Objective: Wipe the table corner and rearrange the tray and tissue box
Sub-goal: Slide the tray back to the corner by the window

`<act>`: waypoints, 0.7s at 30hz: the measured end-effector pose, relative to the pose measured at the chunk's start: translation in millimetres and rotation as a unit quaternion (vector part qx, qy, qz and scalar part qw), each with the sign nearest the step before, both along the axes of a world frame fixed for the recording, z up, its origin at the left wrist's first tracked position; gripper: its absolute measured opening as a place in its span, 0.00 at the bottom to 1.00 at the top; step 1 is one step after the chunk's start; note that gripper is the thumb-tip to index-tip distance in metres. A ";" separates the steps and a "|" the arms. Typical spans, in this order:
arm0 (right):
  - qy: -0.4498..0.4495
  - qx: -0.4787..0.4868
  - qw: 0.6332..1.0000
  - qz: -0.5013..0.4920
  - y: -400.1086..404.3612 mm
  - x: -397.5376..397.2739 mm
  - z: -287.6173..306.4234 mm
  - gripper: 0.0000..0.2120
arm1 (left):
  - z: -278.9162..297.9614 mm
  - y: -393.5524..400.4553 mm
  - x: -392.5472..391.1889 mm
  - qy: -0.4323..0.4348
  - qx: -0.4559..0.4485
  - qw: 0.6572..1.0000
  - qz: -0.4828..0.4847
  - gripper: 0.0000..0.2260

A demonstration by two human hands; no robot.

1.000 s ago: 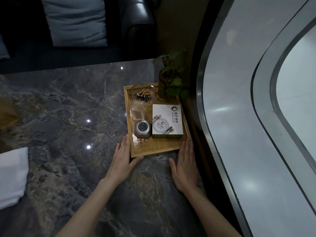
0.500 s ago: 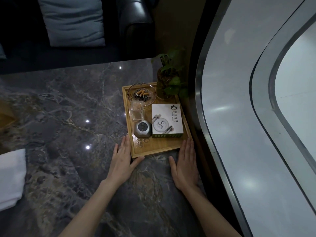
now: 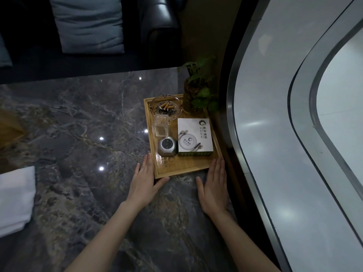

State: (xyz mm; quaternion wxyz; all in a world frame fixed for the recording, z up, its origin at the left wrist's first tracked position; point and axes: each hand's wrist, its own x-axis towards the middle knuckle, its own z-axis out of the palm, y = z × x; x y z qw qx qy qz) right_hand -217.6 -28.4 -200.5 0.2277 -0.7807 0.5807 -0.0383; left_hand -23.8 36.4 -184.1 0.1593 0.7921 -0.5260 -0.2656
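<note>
At the far right corner of the dark marble table point(image 3: 78, 134) sits our wooden tray point(image 3: 188, 167), close to the table's right edge. It looks stiff and flat, with a low rim all around, so we think it will slide as one piece and not bend. The stone is shiny and smooth, so we guess the tray will glide easily if we push it.

Our left hand point(image 3: 144, 184) lies flat and open against the tray's near left corner, with the thumb tucked along the front edge. Our right hand point(image 3: 215, 185) lies flat and open too, its fingers just beside the near right corner. Neither hand holds anything. The two near corners and the long sides look like the best places to take hold.

We should go gently, because the tray carries many things. The white tissue box point(image 3: 194, 137) is on its right side and looks light, made of card, so it could slip or get squashed. Beside it is a small grey gadget point(image 3: 167, 147), then a clear plastic box point(image 3: 161, 125). Behind that is a glass ashtray point(image 3: 166, 108) with cigarette ends and ash, which could spill or break. A small green plant point(image 3: 198, 93) in a glass pot stands at the far right corner and could tip over.

Far off to the left lies a folded white cloth point(image 3: 15, 199), well apart from the tray. Behind the table is a dark sofa with a grey cushion point(image 3: 88, 22).
</note>
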 end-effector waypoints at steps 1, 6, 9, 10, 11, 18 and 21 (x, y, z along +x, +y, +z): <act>0.004 0.000 1.000 -0.002 -0.1 1.5 1.7 0.36 | 1.1 0.0 0.2 -0.001 0.005 1.000 0.001 0.40; 0.057 0.010 0.998 -0.010 -1.0 11.2 19.7 0.34 | 7.6 -2.0 -3.4 -0.015 0.052 0.998 0.010 0.39; 0.105 0.021 0.994 0.008 1.7 20.5 32.5 0.34 | 14.6 -4.8 -5.2 0.019 0.064 0.998 0.021 0.37; 0.138 0.020 0.990 0.018 3.8 25.3 36.4 0.34 | 16.3 -4.3 -4.3 0.029 0.064 0.997 0.021 0.37; 0.180 0.022 0.983 0.028 5.9 31.9 40.5 0.34 | 16.6 -3.3 -2.1 0.036 0.065 0.997 0.017 0.36; 0.194 0.000 0.973 0.128 19.0 105.6 91.8 0.16 | 46.0 13.7 43.8 0.075 0.007 0.997 0.005 0.15; 0.123 -0.063 0.976 0.171 23.0 142.0 108.4 0.16 | 72.2 20.5 77.6 0.079 -0.057 0.993 0.063 0.12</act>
